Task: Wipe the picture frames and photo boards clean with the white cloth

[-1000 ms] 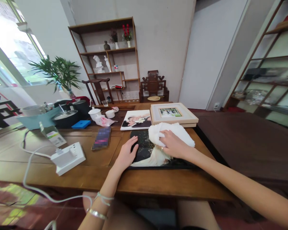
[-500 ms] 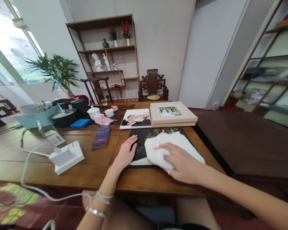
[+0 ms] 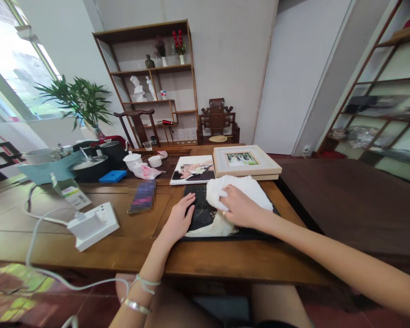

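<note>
Cloth point(image 3: 255, 192), white, gripped by right hand point(image 3: 241, 207) on dark photo panel point(image 3: 201, 217), with left hand point(image 3: 179, 217) spread flat at panel's left edge.

White cloth point(image 3: 256, 192) in right hand point(image 3: 242, 208)

Fluffy cloth point(image 3: 253, 191), glossy wooden table point(image 3: 239, 259)

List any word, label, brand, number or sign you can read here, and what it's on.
None can be read.
Opened box: its printed label is too small and blurred.
Pixelated purple-and-dark rectangle: nothing legible.
Small red-white-blue item on the shelf unit: any print is too small.
</note>
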`<action>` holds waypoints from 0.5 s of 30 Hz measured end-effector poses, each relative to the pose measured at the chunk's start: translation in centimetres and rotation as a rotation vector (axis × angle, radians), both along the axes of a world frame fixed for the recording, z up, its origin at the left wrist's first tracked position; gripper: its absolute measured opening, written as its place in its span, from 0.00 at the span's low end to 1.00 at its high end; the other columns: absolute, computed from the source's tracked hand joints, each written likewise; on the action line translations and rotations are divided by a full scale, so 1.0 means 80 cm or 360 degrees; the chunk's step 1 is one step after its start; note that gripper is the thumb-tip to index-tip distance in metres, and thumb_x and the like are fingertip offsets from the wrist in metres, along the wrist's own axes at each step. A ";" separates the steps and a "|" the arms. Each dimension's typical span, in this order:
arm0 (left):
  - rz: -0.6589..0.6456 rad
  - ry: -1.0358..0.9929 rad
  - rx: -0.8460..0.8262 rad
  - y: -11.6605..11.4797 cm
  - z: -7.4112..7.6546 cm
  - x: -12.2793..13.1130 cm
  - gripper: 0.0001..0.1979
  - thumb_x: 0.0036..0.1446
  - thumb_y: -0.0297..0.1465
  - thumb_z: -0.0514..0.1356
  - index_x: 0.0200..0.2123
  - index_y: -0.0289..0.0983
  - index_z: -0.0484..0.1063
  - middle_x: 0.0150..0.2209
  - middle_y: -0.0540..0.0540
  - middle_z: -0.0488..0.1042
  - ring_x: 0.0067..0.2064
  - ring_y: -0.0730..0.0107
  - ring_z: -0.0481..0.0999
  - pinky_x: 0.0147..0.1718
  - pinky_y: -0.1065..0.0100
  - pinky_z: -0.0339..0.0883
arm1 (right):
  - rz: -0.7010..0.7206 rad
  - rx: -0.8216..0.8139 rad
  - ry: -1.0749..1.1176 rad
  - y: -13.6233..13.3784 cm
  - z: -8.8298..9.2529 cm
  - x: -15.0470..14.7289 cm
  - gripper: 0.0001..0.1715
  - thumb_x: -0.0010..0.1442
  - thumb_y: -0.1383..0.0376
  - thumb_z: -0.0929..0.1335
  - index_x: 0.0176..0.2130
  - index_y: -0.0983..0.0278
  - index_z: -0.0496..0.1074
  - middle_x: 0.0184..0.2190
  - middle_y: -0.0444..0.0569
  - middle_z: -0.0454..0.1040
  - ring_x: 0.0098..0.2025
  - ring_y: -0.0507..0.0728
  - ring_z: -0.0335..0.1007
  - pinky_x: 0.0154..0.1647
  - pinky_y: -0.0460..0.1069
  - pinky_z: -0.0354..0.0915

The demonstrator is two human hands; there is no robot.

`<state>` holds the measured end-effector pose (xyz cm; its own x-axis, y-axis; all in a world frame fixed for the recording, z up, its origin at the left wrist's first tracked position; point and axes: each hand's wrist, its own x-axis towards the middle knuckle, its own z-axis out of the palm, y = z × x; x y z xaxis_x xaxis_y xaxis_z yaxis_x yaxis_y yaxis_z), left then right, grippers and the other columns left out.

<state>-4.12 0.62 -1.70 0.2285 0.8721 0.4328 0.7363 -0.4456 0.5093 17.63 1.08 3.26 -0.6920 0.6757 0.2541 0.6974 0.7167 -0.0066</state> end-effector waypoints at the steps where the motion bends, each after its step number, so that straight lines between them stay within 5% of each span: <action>1: -0.0001 0.0001 0.0000 0.000 0.000 0.000 0.18 0.57 0.31 0.49 0.48 0.34 0.70 0.54 0.39 0.68 0.57 0.60 0.65 0.56 0.55 0.57 | 0.0028 -0.0015 0.0001 -0.020 0.000 -0.001 0.11 0.50 0.70 0.63 0.35 0.67 0.72 0.40 0.57 0.70 0.46 0.64 0.59 0.47 0.56 0.57; 5: 0.0008 0.0006 -0.0004 0.000 0.000 0.000 0.18 0.57 0.31 0.49 0.48 0.33 0.70 0.54 0.39 0.68 0.56 0.59 0.65 0.56 0.55 0.57 | 0.0168 -0.0103 -0.0031 -0.096 0.000 -0.005 0.09 0.50 0.68 0.65 0.33 0.66 0.73 0.50 0.60 0.65 0.50 0.68 0.55 0.51 0.63 0.52; 8: 0.0016 0.0036 -0.0012 0.000 0.001 0.000 0.19 0.58 0.31 0.48 0.48 0.30 0.69 0.54 0.36 0.67 0.57 0.59 0.65 0.56 0.55 0.57 | 0.0232 -0.0146 -0.0021 -0.123 0.001 -0.005 0.08 0.49 0.66 0.66 0.31 0.65 0.73 0.52 0.60 0.63 0.52 0.69 0.54 0.53 0.64 0.50; 15: 0.0005 0.0031 -0.0002 0.000 0.000 0.000 0.19 0.57 0.30 0.48 0.48 0.30 0.69 0.54 0.37 0.67 0.57 0.60 0.65 0.56 0.55 0.57 | 0.0203 -0.0112 0.0013 -0.056 0.009 -0.013 0.09 0.51 0.68 0.64 0.34 0.65 0.72 0.39 0.54 0.70 0.45 0.62 0.59 0.46 0.54 0.59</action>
